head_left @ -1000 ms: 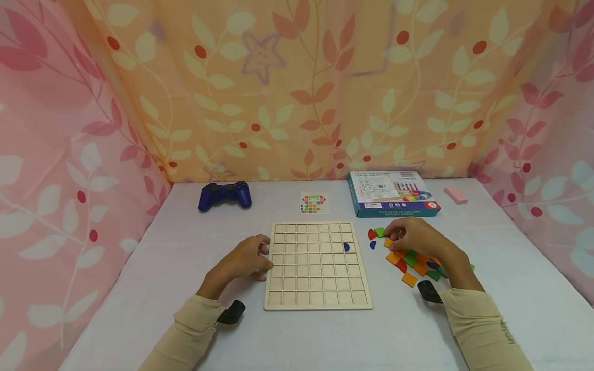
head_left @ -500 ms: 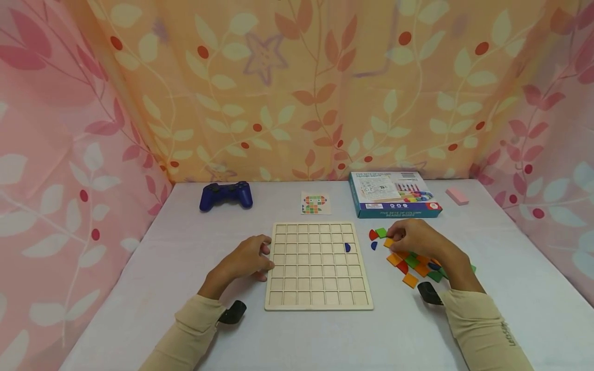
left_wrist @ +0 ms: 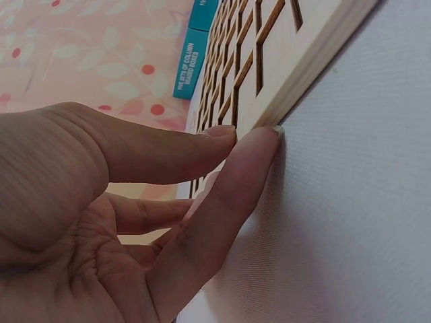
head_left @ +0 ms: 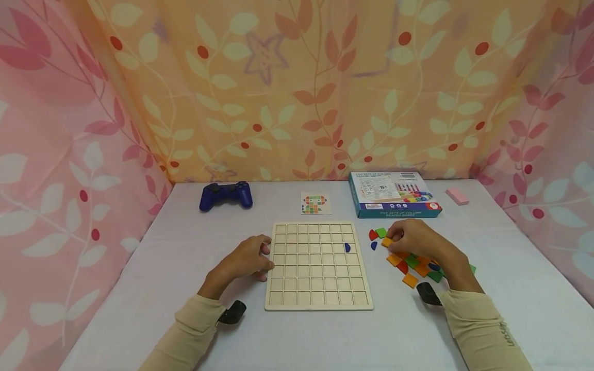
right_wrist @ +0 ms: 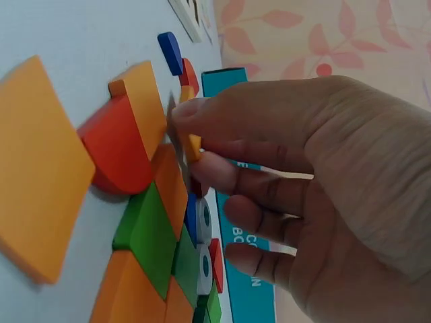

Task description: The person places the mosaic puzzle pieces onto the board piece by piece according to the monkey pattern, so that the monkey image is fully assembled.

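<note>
My right hand [head_left: 419,238] pinches an orange square tile [head_left: 387,242] just above the left side of the tile pile; the right wrist view shows part of the orange tile [right_wrist: 194,147] between thumb and fingers. Relaxed fingers of my left hand [head_left: 246,258] rest against the left edge of the wooden grid board [head_left: 310,308]. In the left wrist view, two fingertips touch the board's rim [left_wrist: 286,94]. A blue half-round piece [head_left: 347,248] lies on the board toward the right. Another blue piece [head_left: 374,246], a red piece [head_left: 373,234] and a green tile [head_left: 381,232] lie between board and pile.
Orange, green, red and blue pieces [head_left: 422,269] lie partly under my right forearm. Behind the board stands a small pattern card [head_left: 316,203] lying flat, with a blue game controller [head_left: 226,196] to its left. A flat box [head_left: 394,194] and pink block [head_left: 457,196] are back right.
The orange tile at my right fingertips has shifted slightly left. My left hand keeps its place at the board's edge, and the blue piece on the board has not moved.
</note>
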Available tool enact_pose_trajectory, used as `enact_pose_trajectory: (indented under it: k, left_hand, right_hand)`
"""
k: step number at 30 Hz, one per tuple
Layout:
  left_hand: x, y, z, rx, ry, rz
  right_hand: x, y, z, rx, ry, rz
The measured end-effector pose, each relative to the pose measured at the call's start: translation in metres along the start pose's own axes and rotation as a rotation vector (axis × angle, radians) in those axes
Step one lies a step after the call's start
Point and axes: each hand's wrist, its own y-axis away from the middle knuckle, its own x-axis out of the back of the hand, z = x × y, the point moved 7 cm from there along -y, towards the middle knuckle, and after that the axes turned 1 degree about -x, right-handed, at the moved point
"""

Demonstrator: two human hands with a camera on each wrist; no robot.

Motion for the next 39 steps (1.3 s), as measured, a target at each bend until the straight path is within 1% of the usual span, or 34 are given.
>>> enact_pose_trajectory:
  k: [3,9,12,14,19,27,34,39]
  left_hand:
    - [0.0,0.0,0.0,-0.001,-0.001,-0.001]
    - [0.0,0.0,0.0,0.003,-0.009,0.0]
    - [0.0,0.0,0.0,0.006,-0.001,0.0]
    - [0.0,0.0,0.0,-0.001,-0.002,-0.005]
    - [0.0,-0.001,0.0,-0.014,-0.002,-0.012]
    - [0.0,-0.001,0.0,-0.003,-0.018,0.003]
    - [0.0,-0.001,0.0,-0.001,-0.022,0.005]
    - [0.0,-0.001,-0.001,0.008,-0.02,0.009]
  right_hand:
    - [-0.002,-0.001,-0.009,0.044,-0.002,0.024]
    - [-0.008,-0.007,-0.033,0.207,-0.016,0.092]
    - [-0.013,-0.009,-0.043,0.259,-0.002,0.126]
    - [-0.017,-0.009,-0.048,0.273,-0.005,0.133]
    - [-0.029,-0.011,-0.061,0.281,-0.002,0.117]
    - [-0.043,-0.009,-0.081,0.343,0.047,0.137]
    - [-0.054,-0.008,-0.092,0.36,0.051,0.141]
    - [-0.06,-0.01,-0.096,0.384,0.096,0.142]
